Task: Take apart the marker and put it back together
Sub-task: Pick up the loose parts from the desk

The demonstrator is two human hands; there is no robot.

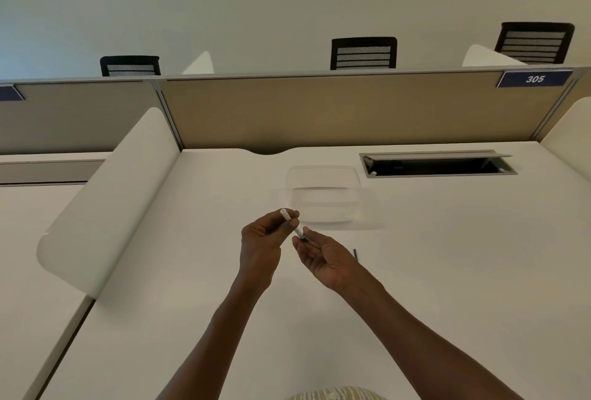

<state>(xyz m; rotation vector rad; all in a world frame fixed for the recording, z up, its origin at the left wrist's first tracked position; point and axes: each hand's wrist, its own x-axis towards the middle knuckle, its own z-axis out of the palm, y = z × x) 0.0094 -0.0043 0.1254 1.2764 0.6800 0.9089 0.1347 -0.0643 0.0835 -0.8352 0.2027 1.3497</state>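
Two hands up over desk [447,271]. Left hand [260,239] pinches white marker barrel [289,222]; right hand [323,255], half open, fingers dark end piece [304,237]. Thin dark strip [355,255] at 3 o'clock, maybe ink core. We reckon marker's still partly apart, reassembly left.

A white counter [447,271] fills the lower part of the picture. A clear plastic box [323,198] sits near the middle of it. To the upper right of the box is an open cable slot [438,164] with a dark inside. A tan wall [335,112] stands along the back edge. A blue sign [534,79] at its upper right says 305. A white side panel [105,204] stands on the left. Three black chairs [364,53] peek over the wall at the top.
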